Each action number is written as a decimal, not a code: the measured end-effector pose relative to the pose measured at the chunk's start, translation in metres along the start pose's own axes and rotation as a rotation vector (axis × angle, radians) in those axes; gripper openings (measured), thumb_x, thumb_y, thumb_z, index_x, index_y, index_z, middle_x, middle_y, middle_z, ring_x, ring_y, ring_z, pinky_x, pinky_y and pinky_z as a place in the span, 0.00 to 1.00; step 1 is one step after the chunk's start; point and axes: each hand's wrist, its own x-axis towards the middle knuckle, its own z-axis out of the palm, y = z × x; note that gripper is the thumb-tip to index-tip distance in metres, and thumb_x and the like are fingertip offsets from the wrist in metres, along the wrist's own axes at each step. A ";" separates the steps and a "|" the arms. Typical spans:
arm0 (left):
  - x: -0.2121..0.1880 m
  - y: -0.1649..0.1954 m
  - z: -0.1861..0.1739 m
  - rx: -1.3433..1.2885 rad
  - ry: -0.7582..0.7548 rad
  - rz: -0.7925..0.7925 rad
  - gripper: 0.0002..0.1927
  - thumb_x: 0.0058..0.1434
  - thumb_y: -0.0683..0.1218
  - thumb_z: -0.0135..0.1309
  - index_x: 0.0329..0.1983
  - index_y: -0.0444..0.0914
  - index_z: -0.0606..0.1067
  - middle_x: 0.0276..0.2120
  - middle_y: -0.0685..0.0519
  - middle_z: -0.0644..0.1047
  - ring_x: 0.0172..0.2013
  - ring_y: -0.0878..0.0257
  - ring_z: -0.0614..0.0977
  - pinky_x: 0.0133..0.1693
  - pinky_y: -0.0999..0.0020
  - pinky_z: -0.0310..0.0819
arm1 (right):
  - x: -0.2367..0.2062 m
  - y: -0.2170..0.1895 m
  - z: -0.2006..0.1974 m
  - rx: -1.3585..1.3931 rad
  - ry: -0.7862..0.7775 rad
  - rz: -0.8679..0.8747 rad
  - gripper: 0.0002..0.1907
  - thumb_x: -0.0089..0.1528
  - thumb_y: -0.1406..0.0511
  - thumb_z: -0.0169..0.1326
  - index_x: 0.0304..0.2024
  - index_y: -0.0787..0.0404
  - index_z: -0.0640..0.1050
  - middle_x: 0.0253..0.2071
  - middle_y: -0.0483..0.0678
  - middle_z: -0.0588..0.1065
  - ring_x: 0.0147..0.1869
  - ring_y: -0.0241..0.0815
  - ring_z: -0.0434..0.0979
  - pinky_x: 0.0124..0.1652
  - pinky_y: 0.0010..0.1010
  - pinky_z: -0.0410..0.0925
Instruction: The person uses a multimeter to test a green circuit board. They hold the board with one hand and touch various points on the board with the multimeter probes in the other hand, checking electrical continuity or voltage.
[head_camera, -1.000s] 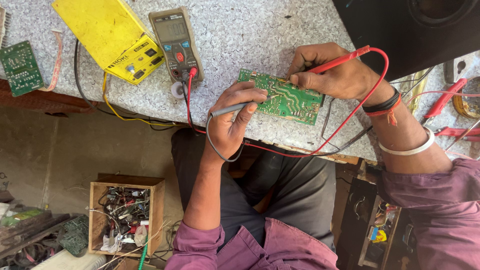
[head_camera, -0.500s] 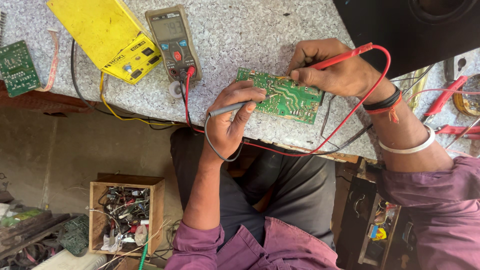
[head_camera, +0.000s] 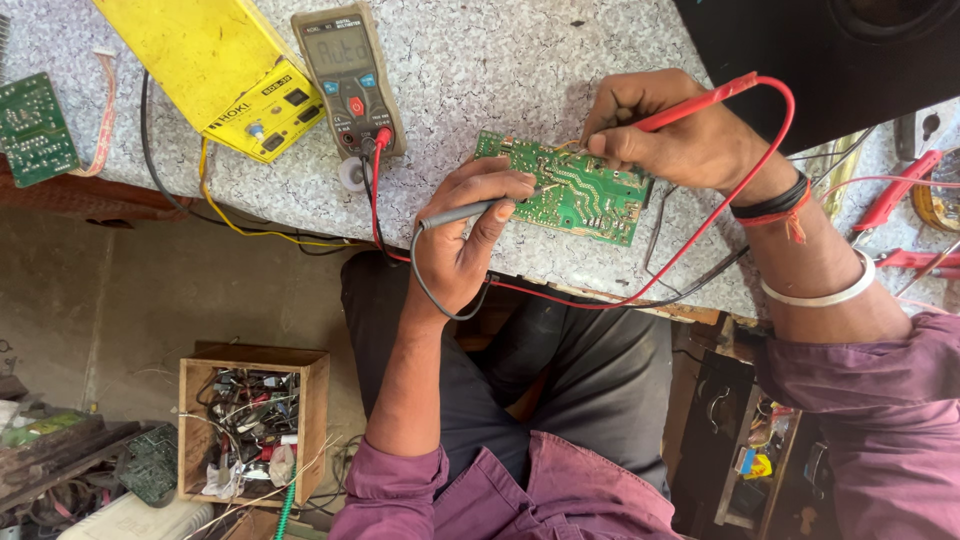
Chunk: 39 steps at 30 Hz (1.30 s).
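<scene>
Speckled stone countertop (head_camera: 500, 80) filled the upper frame; at centre lay a green circuit board (head_camera: 570, 190). Left hand (head_camera: 462, 235) pinched a black probe (head_camera: 470, 212), right hand (head_camera: 665, 135) gripped a red probe (head_camera: 690, 105), both tips on it.

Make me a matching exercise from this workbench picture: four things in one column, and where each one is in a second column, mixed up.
Things:
1. black probe
2. red probe
3. grey multimeter
4. wooden box of parts

Places:
A. on the floor below the bench
B. in the right hand, tip on the green circuit board
C. on the bench beside the yellow case
D. in the left hand, tip on the green circuit board

Pairs: 1-D, 2-B, 3-C, 4-A
</scene>
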 end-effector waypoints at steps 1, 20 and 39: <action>0.000 0.000 0.000 -0.009 0.003 -0.002 0.11 0.76 0.48 0.50 0.51 0.39 0.79 0.50 0.53 0.82 0.62 0.53 0.78 0.67 0.58 0.71 | 0.000 0.000 0.001 -0.035 -0.002 -0.009 0.07 0.66 0.66 0.57 0.40 0.66 0.77 0.28 0.43 0.76 0.32 0.29 0.75 0.31 0.22 0.67; -0.001 -0.001 0.000 -0.002 0.021 -0.004 0.12 0.77 0.50 0.49 0.51 0.38 0.78 0.50 0.52 0.82 0.61 0.53 0.79 0.67 0.58 0.71 | 0.000 -0.006 0.003 -0.079 -0.043 -0.033 0.09 0.66 0.65 0.58 0.42 0.67 0.78 0.30 0.43 0.77 0.33 0.29 0.73 0.32 0.23 0.67; 0.001 0.000 0.001 0.022 0.017 -0.011 0.13 0.76 0.51 0.49 0.50 0.38 0.78 0.49 0.52 0.82 0.61 0.52 0.79 0.65 0.58 0.72 | 0.000 -0.006 0.003 -0.141 -0.035 -0.054 0.10 0.66 0.64 0.59 0.42 0.66 0.79 0.29 0.43 0.76 0.32 0.30 0.73 0.31 0.24 0.66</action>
